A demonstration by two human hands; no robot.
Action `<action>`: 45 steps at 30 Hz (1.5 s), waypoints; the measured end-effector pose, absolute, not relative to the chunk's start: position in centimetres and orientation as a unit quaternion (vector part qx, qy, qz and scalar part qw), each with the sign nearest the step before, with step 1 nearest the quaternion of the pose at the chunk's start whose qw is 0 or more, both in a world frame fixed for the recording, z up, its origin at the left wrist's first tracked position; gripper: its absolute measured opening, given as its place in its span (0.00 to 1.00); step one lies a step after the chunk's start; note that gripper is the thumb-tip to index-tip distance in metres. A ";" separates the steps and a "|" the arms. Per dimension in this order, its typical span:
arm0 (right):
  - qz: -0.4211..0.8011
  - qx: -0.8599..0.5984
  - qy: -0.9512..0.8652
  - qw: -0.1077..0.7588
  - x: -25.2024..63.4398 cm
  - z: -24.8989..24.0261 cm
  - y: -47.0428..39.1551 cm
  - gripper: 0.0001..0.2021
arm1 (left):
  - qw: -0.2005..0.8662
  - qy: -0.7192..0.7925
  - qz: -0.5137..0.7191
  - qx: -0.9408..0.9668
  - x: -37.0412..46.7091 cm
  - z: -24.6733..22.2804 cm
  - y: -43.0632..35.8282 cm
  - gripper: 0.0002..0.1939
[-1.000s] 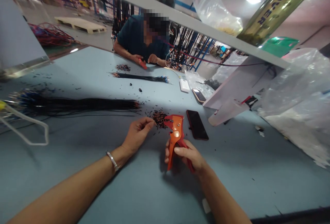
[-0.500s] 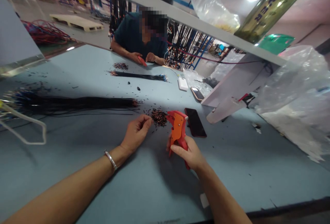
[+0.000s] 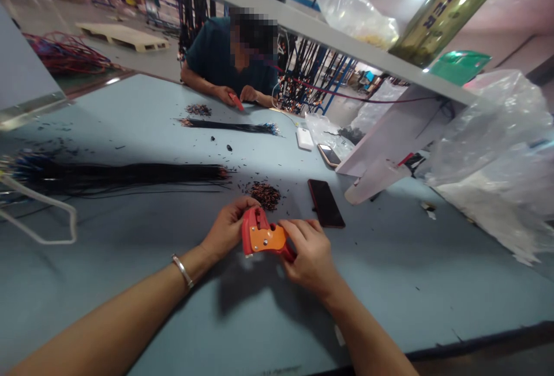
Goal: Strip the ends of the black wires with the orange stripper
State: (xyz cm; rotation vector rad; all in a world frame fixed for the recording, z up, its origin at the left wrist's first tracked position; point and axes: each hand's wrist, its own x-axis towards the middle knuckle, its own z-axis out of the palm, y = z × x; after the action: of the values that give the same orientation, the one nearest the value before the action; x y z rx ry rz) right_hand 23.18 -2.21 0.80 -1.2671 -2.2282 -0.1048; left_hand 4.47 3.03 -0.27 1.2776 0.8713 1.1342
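Observation:
My right hand (image 3: pixel 309 252) is wrapped round the handles of a red and orange wire stripper (image 3: pixel 268 239), which lies turned sideways with its jaws to the left. My left hand (image 3: pixel 225 229) is closed in a pinch right beside the jaws; whatever its fingers hold is hidden behind the tool head. Just beyond the stripper is a pile of small dark and copper-coloured offcuts (image 3: pixel 265 195). A thick bundle of black wires (image 3: pixel 142 174) lies across the table to the left, its bared copper-coloured ends towards the pile.
A dark phone (image 3: pixel 326 203) lies right of the pile. Across the table (image 3: pixel 194 318) a co-worker (image 3: pixel 216 53) holds a red tool (image 3: pixel 236 101) behind a smaller wire bundle (image 3: pixel 229 127). A bent white rod (image 3: pixel 52 241) is at left; plastic bags (image 3: pixel 489 145) are at right.
My right hand has swung the wire stripper from upright to sideways, leftward and closer to me, so its jaws now meet my left hand's fingertips. The left hand has barely moved.

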 end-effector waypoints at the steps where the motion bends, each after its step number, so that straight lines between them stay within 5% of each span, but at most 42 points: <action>1: -0.043 -0.475 -0.831 0.287 23.2 0.8 -2.2 0.22 | 0.578 0.369 0.475 0.551 4.5 -0.2 3.0 0.06; 45: -0.063 -0.497 -0.812 0.301 23.5 0.2 -1.8 0.24 | 0.595 0.327 0.368 0.636 4.3 0.2 2.6 0.10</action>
State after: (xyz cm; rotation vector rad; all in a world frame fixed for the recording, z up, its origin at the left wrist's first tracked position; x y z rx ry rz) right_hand 23.53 -1.83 0.22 -1.3183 -2.1533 -0.1681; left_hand 4.30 2.64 0.18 1.4768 0.7593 0.8554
